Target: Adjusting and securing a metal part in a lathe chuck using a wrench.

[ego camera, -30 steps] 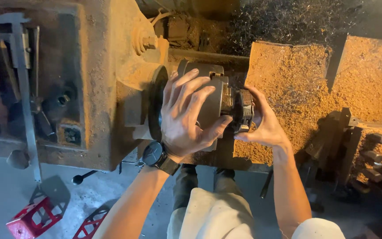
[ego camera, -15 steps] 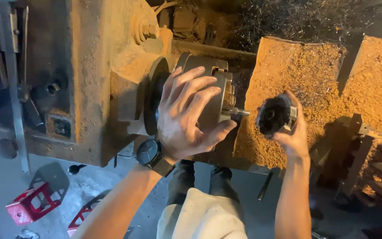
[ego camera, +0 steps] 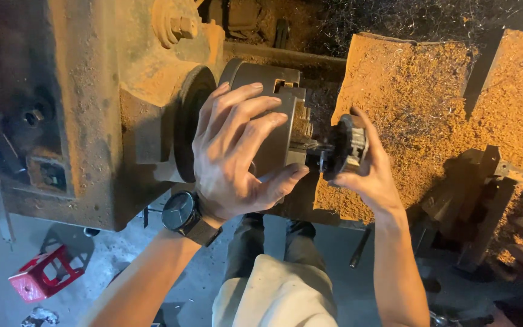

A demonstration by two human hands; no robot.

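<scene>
Left hand [ego camera: 237, 151] lies spread flat over the chuck [ego camera: 270, 121], palm on its body, not gripping. Right hand [ego camera: 367, 172] pinches a dark round part [ego camera: 345, 145] just right of the chuck face, its stub aimed at the bore. Keep the chuck from turning; hold the part square to the axis, clear of chips.

Left hand [ego camera: 237, 151] lies spread over the lathe chuck [ego camera: 267, 118], covering its near face. Right hand [ego camera: 367, 169] holds a dark round part [ego camera: 343, 147] just off the chuck's right end; only a narrow gap remains there. Headstock casing [ego camera: 86, 109] blocks the left. Chip-covered guard [ego camera: 419, 109] closes behind. Tool post block [ego camera: 479, 194] obstructs lower right. Open room lies below, toward the floor [ego camera: 122, 266]
</scene>
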